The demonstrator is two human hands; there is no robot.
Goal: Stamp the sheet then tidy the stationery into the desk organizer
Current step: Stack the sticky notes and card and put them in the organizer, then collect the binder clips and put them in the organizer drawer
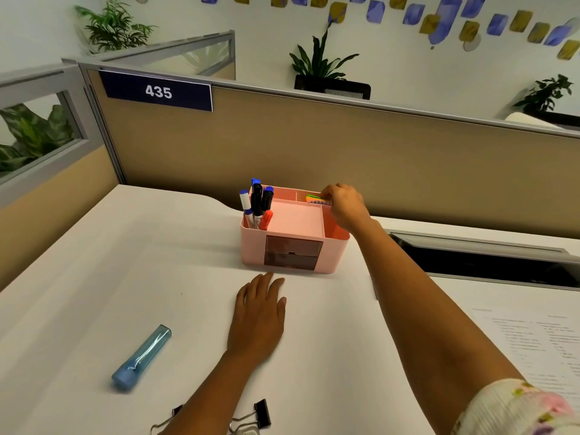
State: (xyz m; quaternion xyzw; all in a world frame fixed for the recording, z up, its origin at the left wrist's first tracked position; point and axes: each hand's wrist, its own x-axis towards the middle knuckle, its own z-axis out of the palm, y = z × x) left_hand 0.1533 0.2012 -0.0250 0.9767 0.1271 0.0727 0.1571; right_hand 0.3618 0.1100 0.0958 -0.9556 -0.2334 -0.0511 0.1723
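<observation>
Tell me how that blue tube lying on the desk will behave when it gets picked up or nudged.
The blue tube looks like clear, hollow plastic, so it is probably light and stiff. Its rounded body lies flat on the smooth white desk, so a sideways nudge would likely roll it. The glossy surface may be a bit slippery; a grip around the middle seems safest.

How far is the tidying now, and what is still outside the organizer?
Markers already stand in the pink organizer. The right hand is placing colourful sticky tabs in a rear compartment. The blue tube and binder clips remain on the desk. The left hand rests flat.
</observation>
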